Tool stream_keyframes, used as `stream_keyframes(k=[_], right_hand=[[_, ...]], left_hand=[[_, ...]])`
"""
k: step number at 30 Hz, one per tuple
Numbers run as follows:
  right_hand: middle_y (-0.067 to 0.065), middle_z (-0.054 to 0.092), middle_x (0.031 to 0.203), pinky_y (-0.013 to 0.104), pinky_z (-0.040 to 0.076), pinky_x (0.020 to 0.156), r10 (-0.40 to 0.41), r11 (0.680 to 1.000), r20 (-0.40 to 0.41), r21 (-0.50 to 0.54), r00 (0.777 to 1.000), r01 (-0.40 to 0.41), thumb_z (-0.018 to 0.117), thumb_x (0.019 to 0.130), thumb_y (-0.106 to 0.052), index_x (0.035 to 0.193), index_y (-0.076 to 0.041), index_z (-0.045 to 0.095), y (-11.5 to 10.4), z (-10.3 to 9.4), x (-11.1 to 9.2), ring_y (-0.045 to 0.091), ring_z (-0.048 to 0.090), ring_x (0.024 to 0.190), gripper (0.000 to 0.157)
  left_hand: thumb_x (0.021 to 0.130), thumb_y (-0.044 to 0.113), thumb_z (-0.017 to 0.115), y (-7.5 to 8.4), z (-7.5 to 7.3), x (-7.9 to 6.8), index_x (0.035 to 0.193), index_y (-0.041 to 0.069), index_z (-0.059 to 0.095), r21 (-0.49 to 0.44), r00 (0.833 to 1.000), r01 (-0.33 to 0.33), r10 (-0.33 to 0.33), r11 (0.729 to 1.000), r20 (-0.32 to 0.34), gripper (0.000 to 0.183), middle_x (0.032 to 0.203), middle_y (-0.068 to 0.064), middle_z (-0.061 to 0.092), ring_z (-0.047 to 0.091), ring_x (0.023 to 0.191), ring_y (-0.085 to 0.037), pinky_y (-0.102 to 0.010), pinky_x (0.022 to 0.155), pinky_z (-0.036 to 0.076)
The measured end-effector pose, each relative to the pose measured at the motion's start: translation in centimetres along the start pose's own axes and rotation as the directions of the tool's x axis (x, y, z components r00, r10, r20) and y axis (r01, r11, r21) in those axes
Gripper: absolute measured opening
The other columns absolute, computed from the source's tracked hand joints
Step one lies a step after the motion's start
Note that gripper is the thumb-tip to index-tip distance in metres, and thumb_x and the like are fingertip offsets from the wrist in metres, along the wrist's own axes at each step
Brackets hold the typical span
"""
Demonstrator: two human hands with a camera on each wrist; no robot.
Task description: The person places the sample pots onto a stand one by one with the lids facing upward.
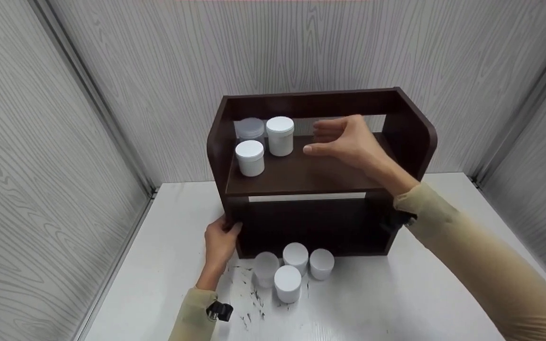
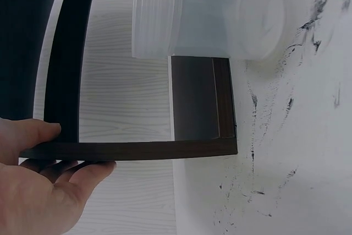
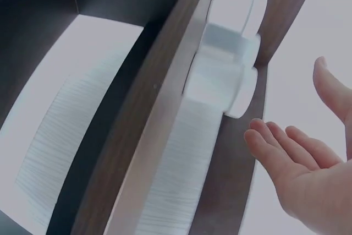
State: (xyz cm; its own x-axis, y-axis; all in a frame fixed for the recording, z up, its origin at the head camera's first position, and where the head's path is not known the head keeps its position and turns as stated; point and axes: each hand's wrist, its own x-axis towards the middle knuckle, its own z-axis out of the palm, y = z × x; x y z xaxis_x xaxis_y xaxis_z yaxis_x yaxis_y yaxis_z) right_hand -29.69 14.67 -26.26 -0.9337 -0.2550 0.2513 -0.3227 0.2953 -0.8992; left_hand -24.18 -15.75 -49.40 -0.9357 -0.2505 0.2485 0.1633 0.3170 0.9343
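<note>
A dark brown two-tier shelf (image 1: 301,180) stands on the white table. My left hand (image 1: 221,239) grips its left side panel (image 2: 148,151), thumb on one face and fingers on the other. On the upper tier, at the left, are a white lidded jar (image 1: 250,163) in front, a taller white jar (image 1: 280,139) and a translucent jar (image 1: 250,128) behind. My right hand (image 1: 349,142) hovers over that tier, right of the taller jar and apart from it. In the right wrist view its fingers (image 3: 280,149) are extended, thumb spread away, with nothing held.
Several jars stand on the table before the shelf: a translucent jar (image 1: 266,269), a white jar (image 1: 287,286) in front, another white jar (image 1: 295,255) behind and a small white jar (image 1: 322,265) at right. Dark scuffs (image 1: 256,300) mark the tabletop. Grey wood-grain walls surround the table.
</note>
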Motion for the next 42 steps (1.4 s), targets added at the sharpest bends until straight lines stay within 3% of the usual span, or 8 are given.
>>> stream_keyframes(k=[8,13,21,31,42], right_hand=[[0.013,0.076,0.119,0.027,0.059,0.088,-0.103,0.992,-0.04,-0.071,0.994,0.1,0.096,0.078,-0.018,0.129,0.001,0.073,1.1,-0.4,-4.6,0.027,0.074,0.11,0.058],[0.011,0.077,0.118,0.029,0.06,0.084,-0.151,0.986,-0.046,-0.073,0.987,0.148,0.096,0.077,-0.013,0.124,-0.002,0.077,1.8,-0.3,-8.1,0.031,0.075,0.108,0.052],[0.013,0.077,0.115,0.031,0.057,0.094,-0.163,0.986,-0.075,-0.057,0.984,0.159,0.096,0.077,-0.008,0.12,0.001,0.078,4.0,0.2,-12.9,0.024,0.074,0.109,0.048],[0.014,0.078,0.112,0.033,0.058,0.092,-0.039,0.998,-0.069,0.039,0.997,0.042,0.094,0.077,-0.003,0.117,0.003,0.077,8.9,1.3,-16.8,0.028,0.074,0.108,0.043],[0.015,0.077,0.114,0.032,0.059,0.09,0.069,0.998,-0.051,0.01,0.996,-0.068,0.092,0.082,-0.01,0.12,0.004,0.075,13.8,1.4,-19.3,0.031,0.074,0.108,0.044]], left_hand=[[0.097,0.004,0.069,-0.3,0.0,-0.1,0.124,-0.011,0.069,0.03,1.0,0.007,-0.007,1.0,0.006,0.031,0.112,-0.023,0.075,0.073,0.101,-0.033,-0.04,0.084,0.059],[0.1,0.007,0.067,-0.2,-0.1,-0.2,0.13,-0.01,0.066,0.028,0.999,0.016,-0.017,0.999,0.027,0.035,0.116,-0.023,0.074,0.072,0.104,-0.032,-0.043,0.087,0.059],[0.1,0.006,0.066,-0.2,-0.2,-0.2,0.131,-0.012,0.066,0.009,0.999,0.009,-0.01,1.0,0.04,0.035,0.115,-0.023,0.073,0.072,0.102,-0.032,-0.041,0.085,0.058],[0.098,0.005,0.068,-0.3,0.1,-0.4,0.128,-0.011,0.068,0.004,1.0,0.009,-0.009,1.0,0.028,0.034,0.113,-0.023,0.074,0.072,0.101,-0.031,-0.037,0.083,0.058],[0.1,0.006,0.067,-0.1,-0.2,0.0,0.133,-0.012,0.064,-0.015,0.999,0.008,-0.007,1.0,0.046,0.038,0.118,-0.024,0.073,0.071,0.105,-0.032,-0.039,0.087,0.058]])
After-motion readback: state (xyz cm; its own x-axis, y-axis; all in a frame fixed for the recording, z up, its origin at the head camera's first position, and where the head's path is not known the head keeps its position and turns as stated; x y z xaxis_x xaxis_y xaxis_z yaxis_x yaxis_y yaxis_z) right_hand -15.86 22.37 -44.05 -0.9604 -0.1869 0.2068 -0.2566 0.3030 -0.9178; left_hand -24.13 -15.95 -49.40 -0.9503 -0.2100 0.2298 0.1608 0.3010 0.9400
